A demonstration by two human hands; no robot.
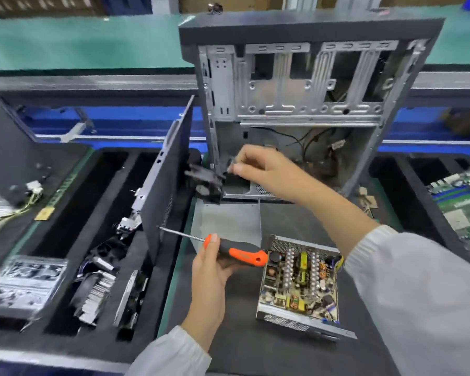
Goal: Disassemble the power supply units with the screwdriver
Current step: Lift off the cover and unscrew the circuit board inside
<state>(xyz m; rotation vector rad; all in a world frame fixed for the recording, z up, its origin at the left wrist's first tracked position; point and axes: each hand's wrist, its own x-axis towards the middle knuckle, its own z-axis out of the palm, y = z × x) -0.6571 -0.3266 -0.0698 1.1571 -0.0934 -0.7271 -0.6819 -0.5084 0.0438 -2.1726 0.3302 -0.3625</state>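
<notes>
My left hand [215, 264] grips the orange-and-black screwdriver [236, 251] by its handle, with the shaft pointing left at a dark side panel [168, 175]. An opened power supply unit [300, 283] lies on the black mat at centre right, its circuit board and coils exposed. Its grey metal cover [228, 221] lies flat just behind it. My right hand [261, 169] reaches into the lower part of the empty computer case [296, 104] and pinches a small dark part at a black fan-like piece [209, 183].
Black foam bins [73, 202] on the left hold heatsinks, fans and metal brackets. A green motherboard [461, 207] lies in a bin at the right. Behind the case runs a blue and green conveyor [92, 42].
</notes>
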